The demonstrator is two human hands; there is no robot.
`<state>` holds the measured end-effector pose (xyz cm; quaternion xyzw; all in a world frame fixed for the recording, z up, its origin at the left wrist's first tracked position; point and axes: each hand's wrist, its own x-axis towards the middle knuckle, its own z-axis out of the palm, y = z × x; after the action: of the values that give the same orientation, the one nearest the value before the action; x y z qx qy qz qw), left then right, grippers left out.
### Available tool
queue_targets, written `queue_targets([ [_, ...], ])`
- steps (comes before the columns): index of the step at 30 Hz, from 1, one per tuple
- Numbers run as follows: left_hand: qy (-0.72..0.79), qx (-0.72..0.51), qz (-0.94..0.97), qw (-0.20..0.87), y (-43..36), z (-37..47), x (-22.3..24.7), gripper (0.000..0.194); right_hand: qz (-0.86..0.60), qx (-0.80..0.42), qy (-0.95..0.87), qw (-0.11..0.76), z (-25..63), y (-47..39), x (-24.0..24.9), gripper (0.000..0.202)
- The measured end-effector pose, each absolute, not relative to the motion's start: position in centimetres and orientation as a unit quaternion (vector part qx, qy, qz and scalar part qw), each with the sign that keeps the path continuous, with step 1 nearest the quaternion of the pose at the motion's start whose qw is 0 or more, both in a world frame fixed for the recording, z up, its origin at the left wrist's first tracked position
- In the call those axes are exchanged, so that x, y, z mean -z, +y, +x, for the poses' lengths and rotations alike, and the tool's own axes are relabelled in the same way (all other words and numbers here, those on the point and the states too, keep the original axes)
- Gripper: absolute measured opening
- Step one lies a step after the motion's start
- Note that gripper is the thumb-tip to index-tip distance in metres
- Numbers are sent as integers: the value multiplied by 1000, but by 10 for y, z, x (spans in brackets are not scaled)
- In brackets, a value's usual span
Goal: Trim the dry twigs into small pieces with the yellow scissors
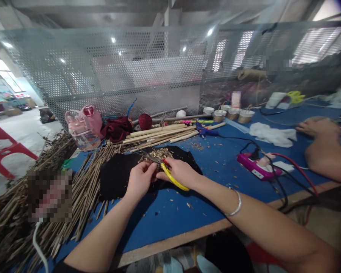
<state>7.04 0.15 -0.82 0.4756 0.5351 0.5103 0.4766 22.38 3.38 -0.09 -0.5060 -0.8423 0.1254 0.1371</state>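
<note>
My right hand (180, 170) is closed around yellow-handled scissors (174, 181). Their dark blades point left, above a heap of pale dry chips (163, 152). Close by, my left hand (142, 175) has its fingers pinched together near the blades; whatever they hold is too small or hidden to make out. Both hands are over a black cloth (112, 176) spread on the blue tabletop (165, 223), with the chips heaped on it.
Bundles of dry stalks (85, 189) cover the left side. Pale peeled sticks (159, 133) and a blue glue gun (204, 131) lie behind the cloth. To the right are a purple power strip (257, 167) with cables, a white glove (272, 134) and another person's arm (326, 151).
</note>
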Motion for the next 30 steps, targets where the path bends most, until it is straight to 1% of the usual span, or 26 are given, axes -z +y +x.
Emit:
queue_targets([
  [5,546,-479,496,476,2,69,12,35,-519,-137,-833,130,224,36,3,56],
  [11,547,-499,487,463,1,69,10,36,-519,-97,-840,125,225,37,2,61],
  [15,556,-498,485,455,1,69,9,36,-518,-100,-842,113,224,35,0,63],
  [18,560,-489,500,444,1,69,11,35,-521,-106,-839,114,224,34,-1,62],
  [23,552,-481,513,449,1,69,12,34,-524,-108,-833,140,223,35,0,56],
  [28,556,-481,512,443,1,69,11,36,-530,-150,-823,136,224,36,0,51],
  [30,558,-486,512,436,1,68,11,36,-529,-143,-826,133,224,36,0,52],
])
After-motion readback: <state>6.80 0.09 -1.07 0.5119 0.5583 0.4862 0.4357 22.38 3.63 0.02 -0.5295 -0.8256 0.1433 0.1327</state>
